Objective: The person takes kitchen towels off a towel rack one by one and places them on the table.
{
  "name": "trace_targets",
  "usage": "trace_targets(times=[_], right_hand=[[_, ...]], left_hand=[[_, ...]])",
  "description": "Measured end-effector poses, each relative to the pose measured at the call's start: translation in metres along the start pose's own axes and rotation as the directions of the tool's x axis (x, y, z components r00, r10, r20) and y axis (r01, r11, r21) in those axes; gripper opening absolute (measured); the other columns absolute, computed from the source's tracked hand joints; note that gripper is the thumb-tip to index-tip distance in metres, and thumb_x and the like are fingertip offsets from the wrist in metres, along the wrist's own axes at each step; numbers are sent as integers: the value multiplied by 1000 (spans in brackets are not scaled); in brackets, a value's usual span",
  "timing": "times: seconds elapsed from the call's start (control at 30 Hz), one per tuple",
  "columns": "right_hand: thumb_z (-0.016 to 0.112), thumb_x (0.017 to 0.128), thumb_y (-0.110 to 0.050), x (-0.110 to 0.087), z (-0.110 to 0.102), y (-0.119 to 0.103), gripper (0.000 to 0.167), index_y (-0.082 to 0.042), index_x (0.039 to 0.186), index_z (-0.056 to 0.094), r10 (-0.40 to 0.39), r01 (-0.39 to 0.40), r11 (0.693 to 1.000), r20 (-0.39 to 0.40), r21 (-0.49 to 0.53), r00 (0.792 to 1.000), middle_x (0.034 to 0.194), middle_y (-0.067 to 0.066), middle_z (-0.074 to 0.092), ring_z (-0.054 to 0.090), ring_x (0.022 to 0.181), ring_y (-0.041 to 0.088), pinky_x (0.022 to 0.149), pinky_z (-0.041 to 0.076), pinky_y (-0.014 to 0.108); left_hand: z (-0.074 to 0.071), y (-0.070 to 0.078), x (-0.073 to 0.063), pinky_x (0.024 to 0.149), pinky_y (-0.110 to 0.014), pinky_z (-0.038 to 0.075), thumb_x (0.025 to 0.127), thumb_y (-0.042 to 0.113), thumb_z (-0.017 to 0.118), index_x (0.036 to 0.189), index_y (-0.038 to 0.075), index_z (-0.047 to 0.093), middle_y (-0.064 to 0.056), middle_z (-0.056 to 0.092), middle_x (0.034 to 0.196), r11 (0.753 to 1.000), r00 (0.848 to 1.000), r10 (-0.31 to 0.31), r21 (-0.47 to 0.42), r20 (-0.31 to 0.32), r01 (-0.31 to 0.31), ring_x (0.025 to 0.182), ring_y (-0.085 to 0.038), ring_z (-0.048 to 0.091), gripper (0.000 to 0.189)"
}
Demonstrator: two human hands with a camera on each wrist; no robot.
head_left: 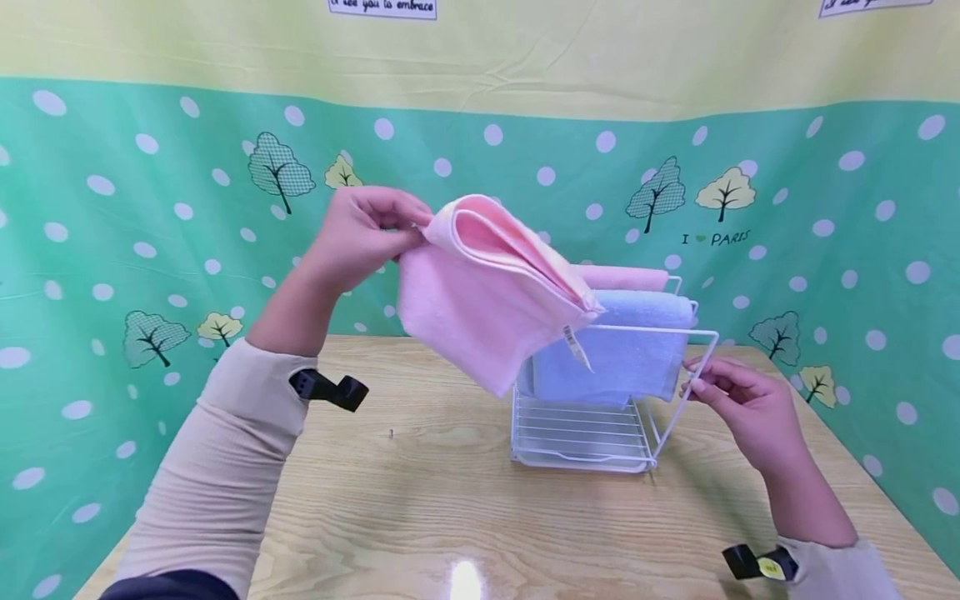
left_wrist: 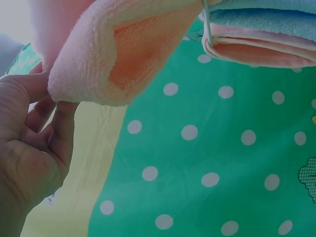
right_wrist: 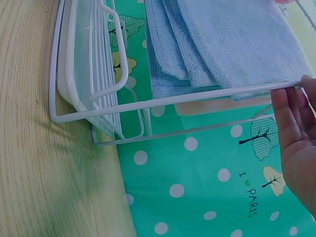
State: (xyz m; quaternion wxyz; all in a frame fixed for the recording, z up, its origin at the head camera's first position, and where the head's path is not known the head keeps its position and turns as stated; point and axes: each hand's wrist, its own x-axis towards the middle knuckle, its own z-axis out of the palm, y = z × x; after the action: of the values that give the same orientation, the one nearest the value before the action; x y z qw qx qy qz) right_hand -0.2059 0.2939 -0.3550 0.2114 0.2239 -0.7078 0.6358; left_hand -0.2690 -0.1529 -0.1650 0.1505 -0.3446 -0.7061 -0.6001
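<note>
A folded pink towel [head_left: 480,292] with a small white tag hangs in the air, its corner pinched between the thumb and fingers of my left hand [head_left: 367,233]. The left wrist view shows that hand [left_wrist: 37,133] at the towel's [left_wrist: 94,59] edge. My right hand [head_left: 750,408] pinches the side bar of a white wire rack [head_left: 675,417]. In the right wrist view, thumb and fingers of the right hand [right_wrist: 298,133] close round this bar. A folded blue towel [head_left: 615,362] hangs over one rail, in front of another pink towel [head_left: 626,277] at the back. The held towel partly hides both.
The rack has a wire shelf over a white tray [head_left: 585,460] and stands on a wooden table [head_left: 420,500]. Behind the table hangs a green and yellow curtain [head_left: 465,142] with white dots and printed trees. A tiny dark speck [head_left: 391,433] lies left of the rack.
</note>
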Motion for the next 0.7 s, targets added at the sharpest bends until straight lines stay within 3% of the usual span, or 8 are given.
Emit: trace_targets(times=[0.27,0.7], right_hand=[[59,90,14,0,1,1,19,16,109,63,2,-2,1000,-7,-5,1000,102,6,67,67,82,11,74,56,21],[59,90,14,0,7,-2,19,17,109,62,1,-1,1000,-14,-4,1000,103,8,67,68,83,11,75,56,21]], left_hand=[[-12,-4,-8,53,-22,54,80,-16,67,79,6,78,-6,73,84,1000,999,2,-17,-40,-3,65,-14,66,24],[-36,-10,-20,55,-22,55,79,-16,68,82,3,77,-7,74,84,1000,991,25,-10,-130,-26,62,-15,68,21]])
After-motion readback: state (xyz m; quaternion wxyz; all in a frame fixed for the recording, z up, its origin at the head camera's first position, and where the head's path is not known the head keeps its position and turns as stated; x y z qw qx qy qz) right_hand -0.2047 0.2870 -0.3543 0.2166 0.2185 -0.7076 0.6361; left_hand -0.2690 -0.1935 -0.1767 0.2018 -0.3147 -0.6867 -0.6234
